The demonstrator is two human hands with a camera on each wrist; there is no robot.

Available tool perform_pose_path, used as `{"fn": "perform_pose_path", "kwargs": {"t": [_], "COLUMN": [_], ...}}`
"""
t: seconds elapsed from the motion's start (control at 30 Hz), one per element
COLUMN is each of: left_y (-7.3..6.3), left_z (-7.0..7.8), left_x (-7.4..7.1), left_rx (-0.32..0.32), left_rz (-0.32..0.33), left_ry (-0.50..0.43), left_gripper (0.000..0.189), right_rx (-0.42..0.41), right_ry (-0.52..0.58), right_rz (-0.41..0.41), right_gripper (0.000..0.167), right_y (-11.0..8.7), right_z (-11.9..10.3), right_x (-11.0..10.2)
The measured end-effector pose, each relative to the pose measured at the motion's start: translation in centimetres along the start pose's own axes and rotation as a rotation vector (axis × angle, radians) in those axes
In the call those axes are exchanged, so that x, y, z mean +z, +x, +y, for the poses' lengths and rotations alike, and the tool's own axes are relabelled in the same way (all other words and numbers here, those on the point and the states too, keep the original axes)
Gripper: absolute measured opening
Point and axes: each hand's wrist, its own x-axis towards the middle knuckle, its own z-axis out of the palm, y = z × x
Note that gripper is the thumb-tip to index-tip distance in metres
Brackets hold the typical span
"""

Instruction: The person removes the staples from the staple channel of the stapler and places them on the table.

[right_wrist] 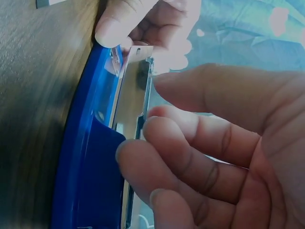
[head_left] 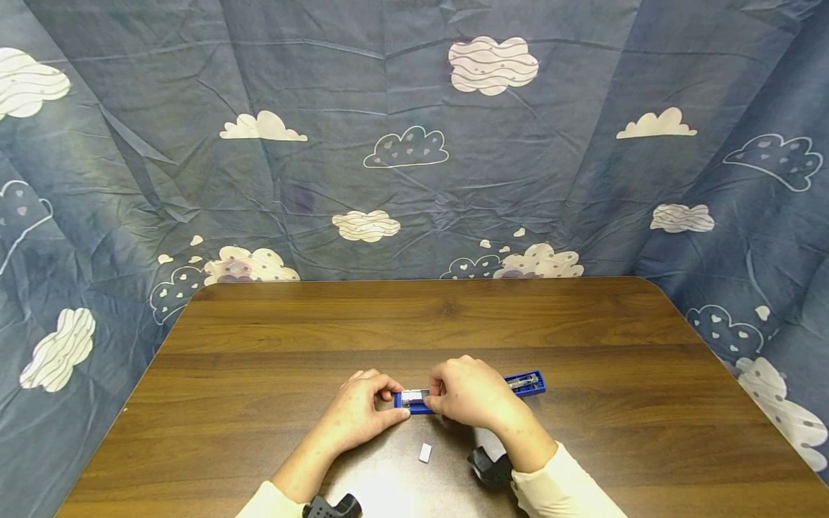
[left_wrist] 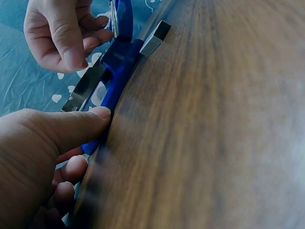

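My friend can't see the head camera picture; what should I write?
Someone's left hand pinches one end of an opened blue stapler on a wooden table, the right hand over its middle. A small pale block lies nearer the camera; cloud-patterned fabric hangs behind.

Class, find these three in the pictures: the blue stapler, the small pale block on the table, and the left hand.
Blue stapler (right_wrist: 95,171): right wrist view, on its broad blue body.
Small pale block (head_left: 424,452): head view, on its upper face.
Left hand (head_left: 360,411): head view, on the back of the hand.
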Motion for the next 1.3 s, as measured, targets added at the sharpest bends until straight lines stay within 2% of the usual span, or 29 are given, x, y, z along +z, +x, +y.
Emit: {"fn": "perform_pose_path", "kwargs": {"t": [0.5,0.77,1.3], "left_y": [0.0,0.0,0.0], "left_z": [-0.1,-0.1,0.1], "left_x": [0.0,-0.1,-0.1], "left_rx": [0.006,0.013,0.012], "left_rz": [-0.001,0.007,0.008], "left_ry": [0.006,0.005,0.014], "left_gripper": [0.025,0.025,0.025], "right_rx": [0.026,0.004,-0.06], "right_ry": [0.01,0.006,-0.028], "right_rz": [-0.014,-0.002,0.056], "right_gripper": [0.024,0.028,0.02], "right_y": [0.3,0.3,0.4], "right_z": [0.1,-0.2,-0.6], "right_x": [0.4,0.7,1.4]}}
